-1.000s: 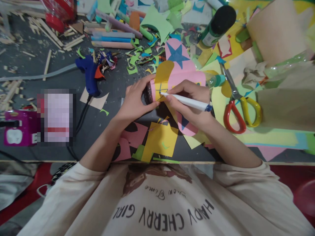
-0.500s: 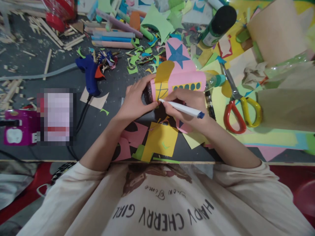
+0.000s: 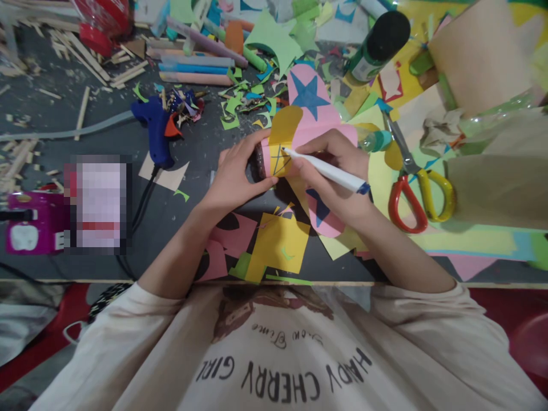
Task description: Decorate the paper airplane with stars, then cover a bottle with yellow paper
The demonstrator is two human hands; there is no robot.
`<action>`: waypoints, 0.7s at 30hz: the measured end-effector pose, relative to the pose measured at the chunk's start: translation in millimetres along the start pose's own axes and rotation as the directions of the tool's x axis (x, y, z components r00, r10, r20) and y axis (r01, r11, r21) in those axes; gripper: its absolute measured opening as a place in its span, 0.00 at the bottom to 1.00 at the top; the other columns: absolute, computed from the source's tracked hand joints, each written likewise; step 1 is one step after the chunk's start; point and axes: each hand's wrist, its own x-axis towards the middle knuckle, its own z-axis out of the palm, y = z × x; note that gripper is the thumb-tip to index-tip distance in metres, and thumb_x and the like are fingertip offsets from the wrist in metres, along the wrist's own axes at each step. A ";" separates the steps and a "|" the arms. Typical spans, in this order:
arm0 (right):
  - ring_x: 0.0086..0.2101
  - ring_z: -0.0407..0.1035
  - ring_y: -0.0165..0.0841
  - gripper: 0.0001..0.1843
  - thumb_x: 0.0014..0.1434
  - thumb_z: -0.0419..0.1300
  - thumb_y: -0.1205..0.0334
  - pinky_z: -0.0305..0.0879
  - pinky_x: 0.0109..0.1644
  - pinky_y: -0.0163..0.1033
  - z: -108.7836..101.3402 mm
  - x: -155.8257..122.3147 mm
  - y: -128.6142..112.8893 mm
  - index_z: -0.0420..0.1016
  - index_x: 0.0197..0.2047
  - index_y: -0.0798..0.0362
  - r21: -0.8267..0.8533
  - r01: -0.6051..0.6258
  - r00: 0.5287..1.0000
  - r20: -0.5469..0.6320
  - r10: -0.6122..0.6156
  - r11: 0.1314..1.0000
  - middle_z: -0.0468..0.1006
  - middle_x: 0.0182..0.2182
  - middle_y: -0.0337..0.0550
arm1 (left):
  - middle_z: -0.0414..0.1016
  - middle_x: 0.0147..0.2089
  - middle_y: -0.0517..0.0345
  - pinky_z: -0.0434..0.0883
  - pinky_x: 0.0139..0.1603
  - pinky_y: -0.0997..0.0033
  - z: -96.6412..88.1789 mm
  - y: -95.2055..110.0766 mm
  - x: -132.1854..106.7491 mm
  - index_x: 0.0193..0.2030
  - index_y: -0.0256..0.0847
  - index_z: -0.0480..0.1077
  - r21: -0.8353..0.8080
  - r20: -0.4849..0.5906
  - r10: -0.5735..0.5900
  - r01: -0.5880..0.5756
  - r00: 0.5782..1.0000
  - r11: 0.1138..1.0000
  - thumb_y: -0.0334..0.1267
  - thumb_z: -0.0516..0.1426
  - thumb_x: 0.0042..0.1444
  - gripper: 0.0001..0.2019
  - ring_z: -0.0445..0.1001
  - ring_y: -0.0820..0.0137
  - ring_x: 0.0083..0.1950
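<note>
A plastic bottle [image 3: 266,161] wrapped in pink paper lies on its side, its teal cap [image 3: 382,140] to the right. Pink wings with blue stars [image 3: 309,96] stick out above and below it, and a yellow paper fin [image 3: 286,123] stands near its base. My left hand [image 3: 240,171] grips the base end between thumb and fingers. In my right hand [image 3: 336,165] is a white marker [image 3: 329,171] with a blue end, pinched like a pen. Its tip is at dark crossed lines on the yellow band [image 3: 280,157]. The right hand hides much of the bottle's middle.
Red-and-yellow scissors [image 3: 415,182] lie to the right on coloured paper sheets. A blue glue gun [image 3: 154,128] with its cord lies left. Markers [image 3: 197,71], a dark green bottle [image 3: 379,45] and paper scraps [image 3: 244,103] spread behind. Yellow paper [image 3: 280,242] lies near the table edge.
My right hand has moved the marker tip up and slightly right over the yellow band. It now covers the row of green dots, and more of the lower wing shows. My left hand stays put.
</note>
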 end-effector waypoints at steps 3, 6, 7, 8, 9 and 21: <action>0.27 0.74 0.32 0.06 0.64 0.64 0.53 0.71 0.28 0.39 1.9 0.6 5.3 0.74 0.38 0.45 -0.001 -0.001 1.000 0.018 0.001 1.000 0.82 0.31 0.39 | 0.63 0.74 0.52 0.63 0.72 0.46 0.5 -0.1 0.0 0.71 0.55 0.55 -0.014 -0.003 0.003 -0.003 1.000 1.000 0.69 0.57 0.56 0.40 0.64 0.49 0.73; 0.27 0.75 0.33 0.05 0.65 0.63 0.54 0.72 0.30 0.41 1.9 0.6 6.7 0.75 0.39 0.44 -0.013 -0.011 0.999 0.040 0.011 1.000 0.82 0.32 0.39 | 0.64 0.74 0.52 0.62 0.72 0.46 0.5 0.3 0.0 0.71 0.55 0.55 -0.012 -0.003 0.005 -0.005 1.000 1.000 0.69 0.57 0.56 0.41 0.64 0.49 0.73; 0.27 0.74 0.33 0.04 0.65 0.63 0.55 0.72 0.29 0.40 1.7 0.7 6.4 0.75 0.39 0.44 -0.014 -0.007 0.999 0.038 0.008 1.000 0.82 0.32 0.39 | 0.64 0.74 0.52 0.62 0.72 0.46 0.4 0.5 0.0 0.71 0.55 0.55 -0.006 -0.001 0.005 -0.005 1.000 1.000 0.69 0.57 0.56 0.41 0.64 0.48 0.73; 0.27 0.74 0.33 0.05 0.65 0.63 0.55 0.71 0.29 0.40 1.5 0.7 5.8 0.74 0.39 0.45 -0.015 -0.005 0.999 0.034 0.005 1.000 0.81 0.31 0.39 | 0.63 0.74 0.52 0.62 0.72 0.46 0.3 0.8 0.0 0.71 0.55 0.55 0.002 0.000 0.003 -0.003 1.000 1.000 0.69 0.57 0.56 0.41 0.64 0.48 0.73; 0.26 0.74 0.33 0.05 0.65 0.63 0.55 0.71 0.29 0.40 1.3 0.7 5.2 0.74 0.38 0.45 -0.015 -0.008 0.999 0.032 0.008 1.000 0.81 0.30 0.38 | 0.63 0.74 0.52 0.61 0.73 0.46 0.1 1.1 0.0 0.71 0.55 0.55 0.009 0.001 0.001 -0.001 1.000 1.000 0.69 0.56 0.57 0.40 0.64 0.48 0.73; 0.24 0.67 0.30 0.14 0.65 0.61 0.49 0.66 0.27 0.39 -1.1 -2.4 -1.5 0.67 0.31 0.46 -0.091 -0.049 0.992 0.113 0.060 0.995 0.73 0.23 0.36 | 0.64 0.74 0.52 0.63 0.72 0.46 0.1 0.5 0.0 0.71 0.55 0.55 -0.020 -0.010 -0.002 0.002 1.000 1.000 0.69 0.57 0.56 0.40 0.64 0.49 0.73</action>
